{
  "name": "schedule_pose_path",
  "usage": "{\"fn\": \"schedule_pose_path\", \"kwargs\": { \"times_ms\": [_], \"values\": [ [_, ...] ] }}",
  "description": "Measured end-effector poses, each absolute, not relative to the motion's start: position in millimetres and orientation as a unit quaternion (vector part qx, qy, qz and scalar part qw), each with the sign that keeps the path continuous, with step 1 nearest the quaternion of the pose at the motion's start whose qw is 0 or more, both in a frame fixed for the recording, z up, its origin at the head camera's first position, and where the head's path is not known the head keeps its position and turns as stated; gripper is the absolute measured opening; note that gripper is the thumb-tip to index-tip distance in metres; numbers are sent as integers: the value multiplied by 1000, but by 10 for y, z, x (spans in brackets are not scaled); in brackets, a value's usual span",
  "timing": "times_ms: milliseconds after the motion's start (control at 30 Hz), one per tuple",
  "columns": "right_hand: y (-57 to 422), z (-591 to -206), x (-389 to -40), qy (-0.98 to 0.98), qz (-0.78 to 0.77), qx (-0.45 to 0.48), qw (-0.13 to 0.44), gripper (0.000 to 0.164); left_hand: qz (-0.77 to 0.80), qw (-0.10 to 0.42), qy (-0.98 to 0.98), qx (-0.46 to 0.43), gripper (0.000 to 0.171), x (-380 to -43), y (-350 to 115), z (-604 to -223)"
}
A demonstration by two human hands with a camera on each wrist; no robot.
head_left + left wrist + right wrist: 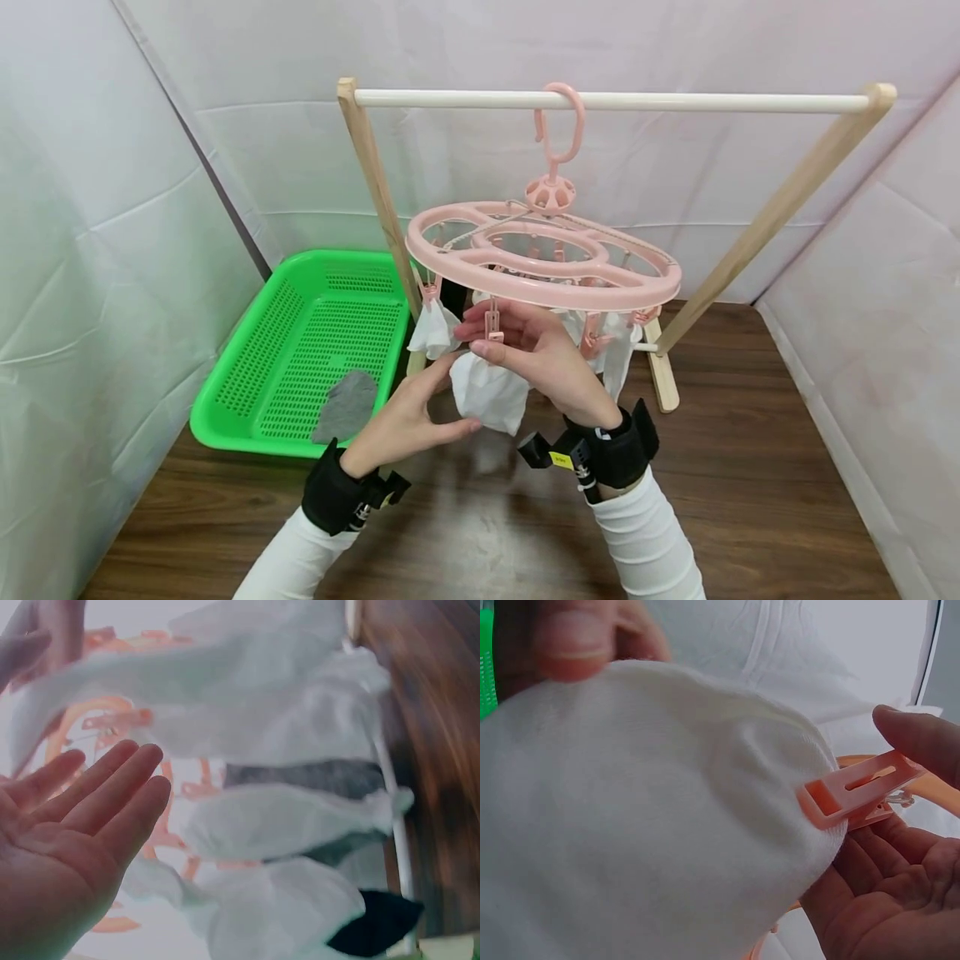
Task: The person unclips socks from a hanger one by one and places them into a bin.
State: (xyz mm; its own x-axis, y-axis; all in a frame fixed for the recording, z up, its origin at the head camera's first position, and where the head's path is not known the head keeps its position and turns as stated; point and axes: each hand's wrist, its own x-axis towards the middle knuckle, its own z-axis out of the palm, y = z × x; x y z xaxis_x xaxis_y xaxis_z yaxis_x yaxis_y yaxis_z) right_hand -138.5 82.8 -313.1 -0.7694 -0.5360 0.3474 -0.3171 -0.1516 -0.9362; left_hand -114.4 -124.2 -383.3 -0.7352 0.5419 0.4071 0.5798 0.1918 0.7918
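A white knit sock (489,392) hangs from a pink clip (493,327) on the oval hanger (480,279). In the right wrist view, the clip (859,787) bites the sock's edge (667,802). Around that clip is my right hand (551,354), its thumb loosely extended on one side and its fingers behind. My left hand (408,421) is spread beside the sock, thumb near its lower end; the left wrist view shows this hand (82,825) with straight fingers and a bare palm.
A white bar (712,102) on a wooden frame (780,221) carries the hanger. Other white and dark pieces hang beneath it, including a white sock (433,329) at left. A green basket (292,325) holds a grey cloth piece (347,406).
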Motion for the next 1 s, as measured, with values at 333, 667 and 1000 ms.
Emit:
{"fn": "schedule_pose_path", "kwargs": {
  "times_ms": [333,667,1000],
  "values": [
    [820,-3133,-1393,646,-680,-337,84,31,-554,130,-744,-349,51,-1131,-1066,-3816],
    [838,-3139,-1395,654,-671,-339,83,26,-570,199,-725,-332,33,-1103,-946,-3879],
    [849,-3167,-1386,628,-705,-320,83,25,-570,222,-729,-309,29,-1102,-841,-3946]
  ]
}}
